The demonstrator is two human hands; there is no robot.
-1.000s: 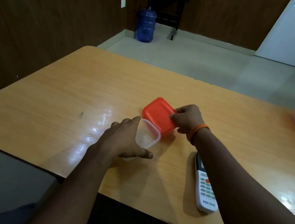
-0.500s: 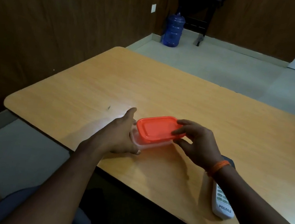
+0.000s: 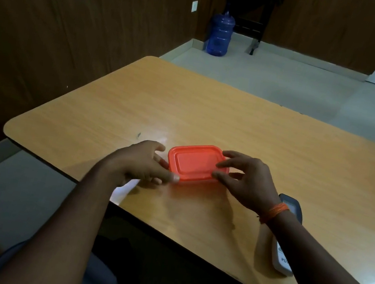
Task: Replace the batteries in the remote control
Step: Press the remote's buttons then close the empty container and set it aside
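At the near-left corner of a pale wooden bench (image 3: 236, 115), a person's hands meet at a small plastic box (image 3: 196, 184) capped with an orange lid (image 3: 196, 163). The left hand (image 3: 142, 162) grips the box's left end, thumb at the near corner and fingers curled behind it. The right hand (image 3: 247, 181), fingers spread, presses its fingertips on the lid's right end. The lid sits flat; the box's contents cannot be made out.

The remote control (image 3: 292, 206), the object of the job, lies on the bench in neither hand. It is just to the right of the box and nearer the person, partly hidden beneath the right forearm, which wears an orange wristband (image 3: 275, 211). Its long axis runs roughly from the near edge away across the bench, dark display end farthest, white lettered end nearest.

The right hand is plainly the closer of the two. A short draw back and to the right would likely bring it onto the remote, while the left would have to cross the box. No batteries are in sight. A blue water jug (image 3: 220, 35) stands on the floor by the far wall.
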